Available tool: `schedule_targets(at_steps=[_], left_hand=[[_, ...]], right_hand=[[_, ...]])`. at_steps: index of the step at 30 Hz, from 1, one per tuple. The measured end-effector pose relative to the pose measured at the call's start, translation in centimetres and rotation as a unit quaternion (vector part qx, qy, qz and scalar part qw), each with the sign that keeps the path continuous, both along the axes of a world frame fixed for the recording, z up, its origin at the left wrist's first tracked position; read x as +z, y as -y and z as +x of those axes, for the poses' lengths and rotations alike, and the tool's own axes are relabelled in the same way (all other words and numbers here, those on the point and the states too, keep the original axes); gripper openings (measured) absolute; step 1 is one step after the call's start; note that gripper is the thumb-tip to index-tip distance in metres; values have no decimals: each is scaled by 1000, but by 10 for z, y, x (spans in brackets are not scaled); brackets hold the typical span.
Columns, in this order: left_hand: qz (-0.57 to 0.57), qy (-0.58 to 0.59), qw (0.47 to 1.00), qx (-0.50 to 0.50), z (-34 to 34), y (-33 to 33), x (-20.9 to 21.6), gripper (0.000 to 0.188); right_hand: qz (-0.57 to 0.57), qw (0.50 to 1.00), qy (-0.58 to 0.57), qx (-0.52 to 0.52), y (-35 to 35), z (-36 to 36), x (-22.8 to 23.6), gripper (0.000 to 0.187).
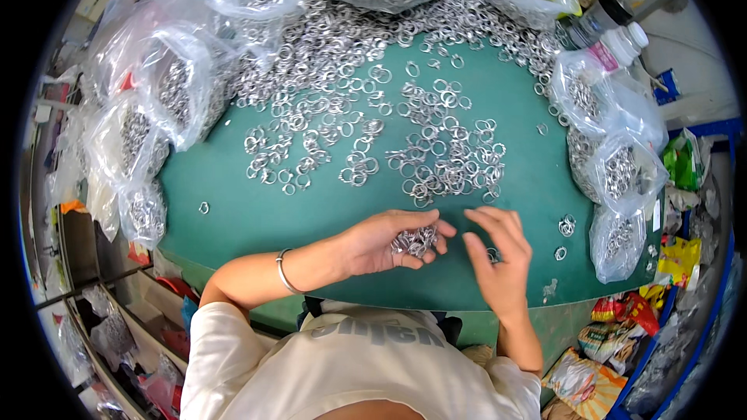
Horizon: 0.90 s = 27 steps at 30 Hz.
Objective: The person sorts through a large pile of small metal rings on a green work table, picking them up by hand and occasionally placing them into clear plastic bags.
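While a handful of small silvery rings is being cupped in the left hand, palm turned up and fingers curled round the lot, the right hand is held just beside it, thumb and fingers bent and spread apart. A ring or two can be spotted by the right palm, but whether they're gripped there or just lying underneath can't really be told. A plain bangle is worn on the left forearm. Just past the hands, loose rings are scattered in two rough patches on the green tabletop, and further back they're heaped into a big thick pile. The edges are pretty much lined with clear plastic bags stuffed with more of the same. A white-capped bottle is parked at the back right, and colourful packets are piled beyond the table's right side.
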<state>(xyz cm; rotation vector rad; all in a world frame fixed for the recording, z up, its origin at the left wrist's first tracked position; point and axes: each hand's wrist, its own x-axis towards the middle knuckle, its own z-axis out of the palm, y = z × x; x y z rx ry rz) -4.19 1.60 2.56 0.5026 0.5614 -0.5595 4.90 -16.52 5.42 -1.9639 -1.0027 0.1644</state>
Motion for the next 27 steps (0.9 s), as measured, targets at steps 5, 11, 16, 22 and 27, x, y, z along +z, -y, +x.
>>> schedule_targets(at_steps=[5, 11, 16, 22, 27], left_hand=[[-77, 40, 988, 131, -42, -11, 2, 32], [55, 41, 972, 224, -96, -55, 19, 28], [241, 150, 789, 545, -107, -173, 65, 20], [770, 90, 476, 415, -87, -312, 55, 37], [888, 166, 274, 331, -51, -215, 45, 28]], right_hand=[[2, 990, -133, -38, 6, -18, -6, 19], [8, 991, -130, -40, 9, -33, -32, 12], [-7, 998, -31, -52, -2, -39, -26, 11], [-42, 998, 41, 22, -8, -31, -17, 11], [-89, 995, 45, -22, 10, -10, -15, 20]])
